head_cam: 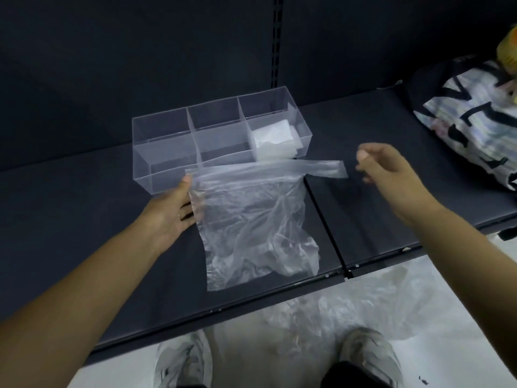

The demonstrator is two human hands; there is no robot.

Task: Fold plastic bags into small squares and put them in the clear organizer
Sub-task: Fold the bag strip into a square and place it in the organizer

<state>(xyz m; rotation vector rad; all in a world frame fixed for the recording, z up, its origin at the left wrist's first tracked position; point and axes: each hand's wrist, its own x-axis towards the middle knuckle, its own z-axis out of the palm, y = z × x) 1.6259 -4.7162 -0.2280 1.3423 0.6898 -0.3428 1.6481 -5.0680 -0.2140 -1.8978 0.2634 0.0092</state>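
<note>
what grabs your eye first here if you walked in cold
A crinkled clear plastic bag spread on the dark shelf draws the eye first, the left hand at its left edge, the right hand hovering past its loose strip. Behind it stands the clear organizer, white folded bags in a compartment at its right end. More bags lie heaped on the floor below.

A dark metal shelf (84,191) stands before a dark slotted back panel (167,51), above white floor (461,331).
</note>
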